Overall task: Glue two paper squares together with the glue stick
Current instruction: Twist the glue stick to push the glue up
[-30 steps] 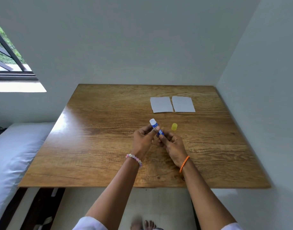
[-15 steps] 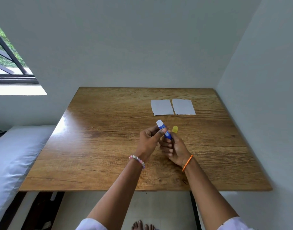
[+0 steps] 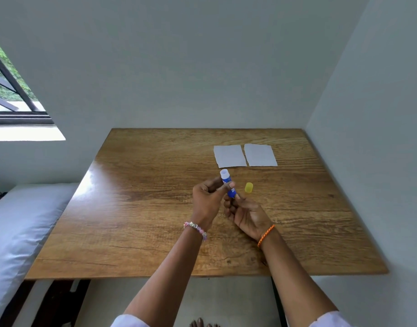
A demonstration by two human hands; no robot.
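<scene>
From the head camera, the brown wood-grain table (image 3: 136, 220) fills the middle of the view, its far edge against the pale back wall (image 3: 202, 67) and its right edge close along the side wall (image 3: 379, 161). Both hands meet over the middle of the top, holding the blue glue stick with its white open tip (image 3: 227, 182) tilted up and away. The left hand (image 3: 208, 201) grips the upper barrel, fingers curled round it and the thumb pressed across its front; the right hand (image 3: 246, 212) pinches the lower end between fingertips — its palm turned upward. The small translucent yellow cap (image 3: 249, 187) stands on the table just right of the stick, apart from both hands. Beyond it, two light grey paper squares lie flat side by side, the left square (image 3: 229, 156) and the right square (image 3: 260, 155) nearly touching along their inner edges, near the far right corner yet short of either edge. Bare wood spreads wide to the left and toward the near edge. A white cushion (image 3: 21, 220) sits beside the table's left edge — below a window (image 3: 11, 90).
</scene>
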